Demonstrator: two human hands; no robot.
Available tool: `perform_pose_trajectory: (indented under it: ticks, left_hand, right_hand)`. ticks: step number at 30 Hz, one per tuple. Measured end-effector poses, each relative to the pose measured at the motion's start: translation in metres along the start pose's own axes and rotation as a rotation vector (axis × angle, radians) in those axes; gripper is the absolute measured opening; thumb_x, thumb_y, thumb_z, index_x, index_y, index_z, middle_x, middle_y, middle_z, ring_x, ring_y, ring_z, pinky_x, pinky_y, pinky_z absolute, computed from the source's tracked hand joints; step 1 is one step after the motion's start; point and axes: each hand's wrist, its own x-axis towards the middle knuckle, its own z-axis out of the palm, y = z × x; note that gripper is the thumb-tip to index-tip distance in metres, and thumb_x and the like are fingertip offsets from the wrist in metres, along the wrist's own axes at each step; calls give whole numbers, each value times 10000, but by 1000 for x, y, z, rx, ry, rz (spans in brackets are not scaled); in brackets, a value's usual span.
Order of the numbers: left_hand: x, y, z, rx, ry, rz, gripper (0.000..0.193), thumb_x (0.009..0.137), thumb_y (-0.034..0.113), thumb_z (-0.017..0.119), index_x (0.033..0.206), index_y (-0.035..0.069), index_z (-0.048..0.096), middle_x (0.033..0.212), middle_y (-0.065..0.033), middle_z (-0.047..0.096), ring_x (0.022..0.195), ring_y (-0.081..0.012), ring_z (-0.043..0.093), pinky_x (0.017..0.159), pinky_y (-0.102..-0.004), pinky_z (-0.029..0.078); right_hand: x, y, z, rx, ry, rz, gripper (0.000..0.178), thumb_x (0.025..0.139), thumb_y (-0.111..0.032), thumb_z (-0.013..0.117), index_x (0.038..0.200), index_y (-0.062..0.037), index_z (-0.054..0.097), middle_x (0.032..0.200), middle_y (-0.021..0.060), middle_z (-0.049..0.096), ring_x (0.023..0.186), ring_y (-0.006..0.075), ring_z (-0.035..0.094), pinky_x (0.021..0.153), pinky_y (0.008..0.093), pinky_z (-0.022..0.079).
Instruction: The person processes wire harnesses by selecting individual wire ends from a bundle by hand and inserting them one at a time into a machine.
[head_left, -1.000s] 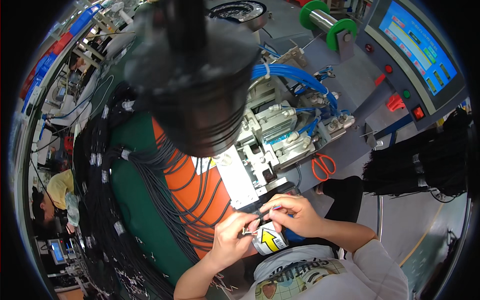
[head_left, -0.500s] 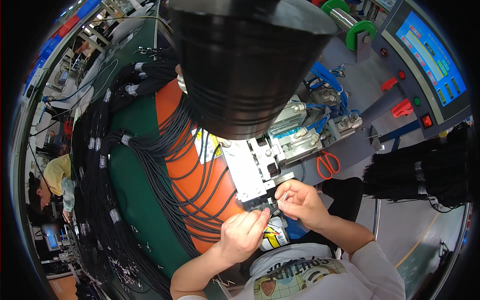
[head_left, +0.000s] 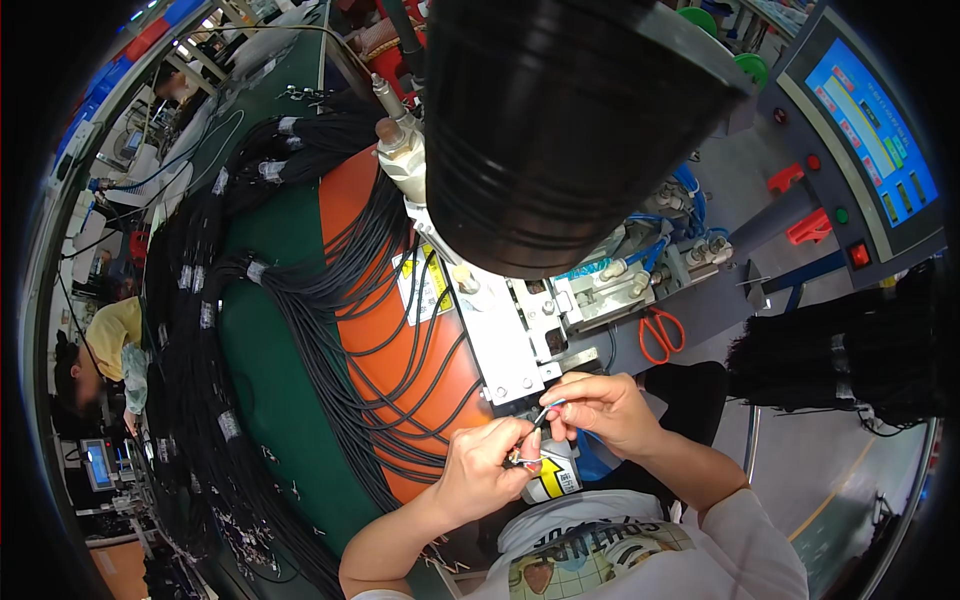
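Note:
My left hand point(head_left: 480, 466) is closed around a black cable, and several thin coloured wires point(head_left: 530, 461) stick out beside its thumb. Just to the right, my right hand point(head_left: 612, 412) pinches thin wires point(head_left: 549, 408), one of them blue, at the end of the same cable point(head_left: 539, 419). Both hands meet at the near end of a machine's pale metal plate point(head_left: 490, 350). Fingers hide part of the wire ends. Below them is a white and yellow label point(head_left: 556, 478).
Black cables point(head_left: 300, 310) fan across an orange sheet point(head_left: 395, 375) on a green table point(head_left: 265, 375). A large black cylinder point(head_left: 570, 130) hangs over the machine. Orange-handled scissors point(head_left: 662, 335) lie right of it, below a screen point(head_left: 868, 130). More cables point(head_left: 800, 360) hang at the right.
My right fingers have come down closer to my left hand and now pinch coloured wires. The coloured wires by my left thumb have shifted. The view has moved slightly, revealing more of the machine.

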Motion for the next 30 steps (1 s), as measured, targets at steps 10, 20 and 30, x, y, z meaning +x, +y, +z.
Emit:
perform_pose_trajectory:
  ticks: [10, 20, 30]
  left_hand:
    - [6, -12, -13, -380, -273, -162, 56, 791, 6, 602, 819, 8, 553, 674, -44, 554, 598, -143, 548, 580, -276, 443]
    - [4, -4, 4, 140, -12, 188, 71, 740, 30, 655, 751, 35, 585, 583, -49, 528, 432, -193, 508, 454, -282, 431]
    - [-3, 1, 1, 517, -65, 186, 525, 668, 87, 628, 1180, -23, 587, 847, -83, 517, 726, -208, 550, 579, -322, 468]
  right_hand:
    - [5, -6, -13, 70, -131, 163, 178, 893, -24, 609, 1048, 46, 662, 910, 86, 637, 715, 113, 640, 559, 195, 468]
    - [6, -5, -8, -874, -56, -329, 68, 807, -62, 676, 820, -3, 644, 810, 69, 618, 550, 131, 608, 471, 251, 450]
    - [2, -9, 2, -1272, 3, -429, 80, 790, -98, 624, 802, -32, 581, 754, 79, 539, 523, 251, 564, 470, 346, 449]
